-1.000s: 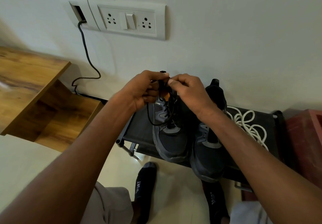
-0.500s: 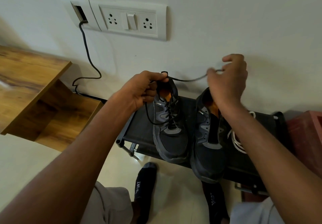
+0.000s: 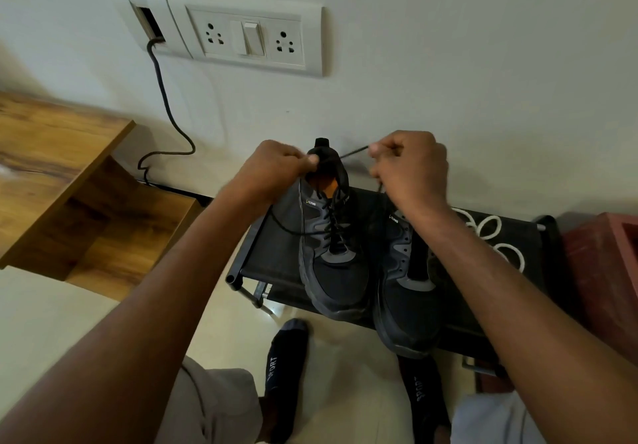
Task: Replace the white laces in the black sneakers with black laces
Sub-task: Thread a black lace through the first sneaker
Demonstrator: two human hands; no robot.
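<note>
At frame centre, the left hand (image 3: 276, 170) pinches the left sneaker (image 3: 331, 246) collar, steadying it, while the right hand (image 3: 411, 167) grips the black lace (image 3: 354, 151), drawing it taut.

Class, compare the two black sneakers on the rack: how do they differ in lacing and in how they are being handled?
The left sneaker carries a black lace through its eyelets; the right sneaker shows none. The left hand and right hand hold lace ends above the left sneaker; neither grips the right one. The right sneaker's toe overhangs the rack further. Both are black with grey panels, toes toward the person.
</note>
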